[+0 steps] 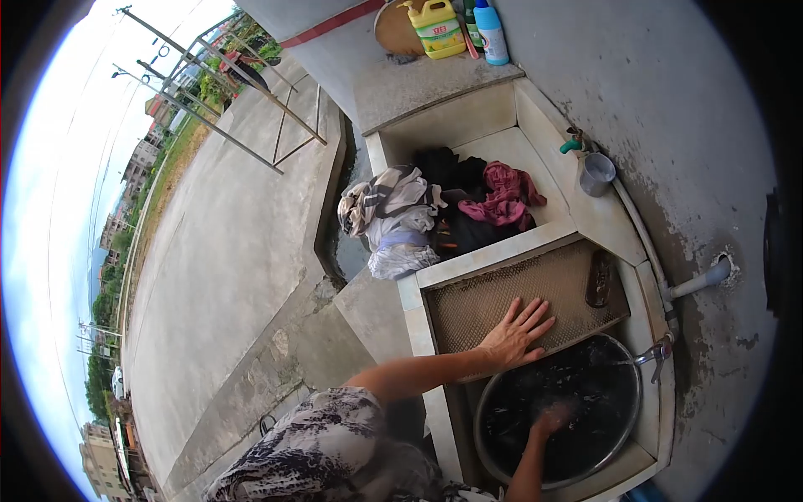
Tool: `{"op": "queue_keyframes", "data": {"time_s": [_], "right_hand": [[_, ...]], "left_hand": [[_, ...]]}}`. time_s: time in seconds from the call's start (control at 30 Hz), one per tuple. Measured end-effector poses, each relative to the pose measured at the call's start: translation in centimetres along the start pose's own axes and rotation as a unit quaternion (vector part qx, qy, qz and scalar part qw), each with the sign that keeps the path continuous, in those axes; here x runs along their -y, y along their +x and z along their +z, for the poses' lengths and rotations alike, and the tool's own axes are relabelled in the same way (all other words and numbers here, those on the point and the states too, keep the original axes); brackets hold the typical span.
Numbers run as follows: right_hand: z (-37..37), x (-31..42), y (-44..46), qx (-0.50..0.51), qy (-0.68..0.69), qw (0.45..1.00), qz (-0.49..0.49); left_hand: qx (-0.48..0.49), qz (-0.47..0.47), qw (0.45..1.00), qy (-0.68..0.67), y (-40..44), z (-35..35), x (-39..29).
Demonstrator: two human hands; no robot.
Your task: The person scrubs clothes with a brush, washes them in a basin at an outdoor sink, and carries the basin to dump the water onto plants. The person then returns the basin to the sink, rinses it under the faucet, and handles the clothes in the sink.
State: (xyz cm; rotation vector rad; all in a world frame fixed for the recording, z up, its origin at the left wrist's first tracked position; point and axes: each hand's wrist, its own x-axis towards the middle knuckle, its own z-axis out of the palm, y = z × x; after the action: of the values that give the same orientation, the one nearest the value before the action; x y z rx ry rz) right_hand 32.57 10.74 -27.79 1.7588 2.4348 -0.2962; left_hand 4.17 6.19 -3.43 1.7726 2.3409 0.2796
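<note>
My left hand lies flat with fingers spread on the ridged brown washboard built into the tiled sink. My right hand is dipped into a round metal basin of dark water. Its fingers are blurred under the surface, so whether they hold anything is hidden. Dark cloth may lie in the water, but I cannot make it out. From the metal tap at the basin's edge, water runs into the basin. A dark oblong object sits at the washboard's upper right corner.
Beyond the washboard, a tiled trough holds dark clothes and a maroon garment; pale patterned clothes hang over its left edge. A grey cup stands beside a green tap. A yellow jug and a blue-and-white bottle occupy the ledge.
</note>
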Motion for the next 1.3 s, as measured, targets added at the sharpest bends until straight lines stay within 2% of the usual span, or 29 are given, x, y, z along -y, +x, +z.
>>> {"op": "queue_keyframes", "data": {"time_s": [0.07,0.13,0.23,0.37,0.47,0.5,0.7,0.77,0.8,0.83,0.87,0.9,0.93,0.97,1.0,1.03,1.07,1.1,1.2,1.27,1.3], "right_hand": [[-8.7,2.8,1.0,0.094,0.003,0.995,-0.019],[-4.2,-0.2,2.3,0.027,0.091,0.995,0.009],[-1.9,-2.5,4.8,0.031,0.012,0.999,0.019],[2.4,-8.6,7.8,0.061,-0.051,0.997,-0.017],[-11.2,-1.2,6.5,0.148,0.207,0.961,0.104],[-12.5,0.2,4.2,0.074,0.171,0.979,0.087],[-15.1,8.4,-5.7,0.109,0.067,0.967,0.222],[-14.5,9.7,-7.0,0.149,0.067,0.975,0.152],[-14.0,9.2,-8.1,0.17,0.059,0.976,0.126],[-12.3,8.1,-8.7,0.118,0.116,0.985,0.039],[-10.6,5.9,-8.8,0.166,0.204,0.964,0.027],[-9.5,5.2,-8.3,0.209,0.126,0.967,0.075],[-10.8,5.1,-8.0,0.242,0.328,0.907,0.108],[-14.9,7.6,-7.3,0.278,0.355,0.863,0.229],[-16.9,7.9,-7.5,0.207,0.489,0.827,0.185],[-20.1,8.8,-7.3,0.173,0.548,0.778,0.253],[-22.9,9.1,-7.2,0.14,0.551,0.78,0.26],[-28.6,12.2,-7.5,0.082,0.496,0.811,0.298],[-33.5,9.5,-7.7,-0.083,0.45,0.81,0.367],[-39.0,8.1,-8.8,-0.041,0.576,0.772,0.267],[-40.9,7.4,-9.4,-0.071,0.573,0.774,0.259]], "left_hand": [[0.01,-0.002,1.0,-0.007,0.2,-0.2,0.0],[0.021,-0.007,1.0,-0.02,0.3,-0.5,0.1],[0.014,-0.001,1.0,-0.028,0.2,-0.2,0.4],[0.027,-0.002,0.999,-0.042,0.3,-0.6,0.5],[0.025,0.002,0.999,-0.043,0.2,-0.6,0.7],[0.02,0.006,0.999,-0.049,0.2,-0.5,0.8],[0.013,0.012,0.996,-0.087,0.1,0.6,1.4],[-0.027,0.013,0.993,-0.116,0.2,2.3,1.3],[-0.012,0.013,0.993,-0.12,0.1,1.5,2.0],[0.013,0.02,0.991,-0.132,0.1,0.1,2.6],[0.046,0.037,0.986,-0.153,-0.2,-0.6,2.3],[-0.003,0.069,0.986,-0.149,-0.2,1.7,2.2],[0.024,0.101,0.983,-0.154,-0.2,1.5,2.6],[0.013,0.132,0.978,-0.163,-0.3,1.3,3.3],[0.032,0.163,0.973,-0.158,-0.3,0.9,3.9],[0.027,0.205,0.963,-0.171,-0.2,2.2,4.3],[0.042,0.223,0.958,-0.178,-0.1,1.9,4.7],[0.043,0.231,0.951,-0.2,0.1,2.3,5.0],[0.003,0.258,0.941,-0.218,0.0,3.1,5.4],[0.035,0.27,0.943,-0.194,-0.1,3.1,5.4],[0.062,0.269,0.94,-0.201,-0.6,2.6,4.9]]}}
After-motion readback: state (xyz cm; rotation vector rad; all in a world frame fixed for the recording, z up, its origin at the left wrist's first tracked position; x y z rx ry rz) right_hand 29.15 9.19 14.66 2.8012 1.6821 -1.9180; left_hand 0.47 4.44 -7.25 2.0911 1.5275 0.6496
